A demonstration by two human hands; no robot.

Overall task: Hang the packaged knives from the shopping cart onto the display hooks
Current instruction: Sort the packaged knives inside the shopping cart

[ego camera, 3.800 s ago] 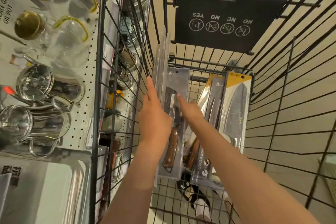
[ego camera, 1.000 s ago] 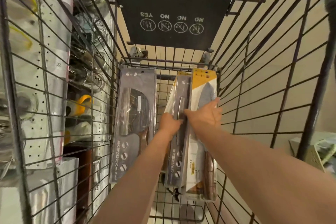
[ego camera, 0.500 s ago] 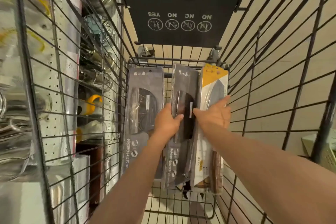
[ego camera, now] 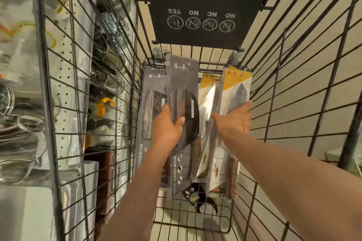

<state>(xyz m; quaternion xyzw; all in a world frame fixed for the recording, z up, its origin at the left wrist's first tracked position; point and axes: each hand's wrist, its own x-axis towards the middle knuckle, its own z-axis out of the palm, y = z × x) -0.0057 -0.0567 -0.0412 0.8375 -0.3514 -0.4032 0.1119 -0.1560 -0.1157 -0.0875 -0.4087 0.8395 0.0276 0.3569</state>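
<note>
Left of the cart (ego camera: pixel 293 88), seen through its wire side, stands a shelf (ego camera: pixel 64 76) of pegboard with shiny steel ware, blurred.

Inside the cart, four packs stand on end against its far wall, long axes running up and away from the viewer, hang-holes at the top and handles at the bottom. Leftmost in the cart is a grey pack (ego camera: pixel 150 107), dark card with white script and a broad blade under clear plastic, leaning on the cart's left side. Just right of it, and raised above the others, is the lifted pack (ego camera: pixel 184 88): same grey card, a rounded dark cleaver blade, a brown handle below. The left hand (ego camera: pixel 167 129) grasps it at mid-height, thumb curled over the front, fingers hidden behind; the forearm reaches straight forward into the cart.

Next comes a yellow pack (ego camera: pixel 208 96), tilted, its bright blade catching light. Nearest the cart's right side is the end pack (ego camera: pixel 238 86), yellow-topped, with a grey blade. The right hand (ego camera: pixel 235 120) lies flat against it, fingers straight and spread, palm turned left, gripping nothing.
</note>
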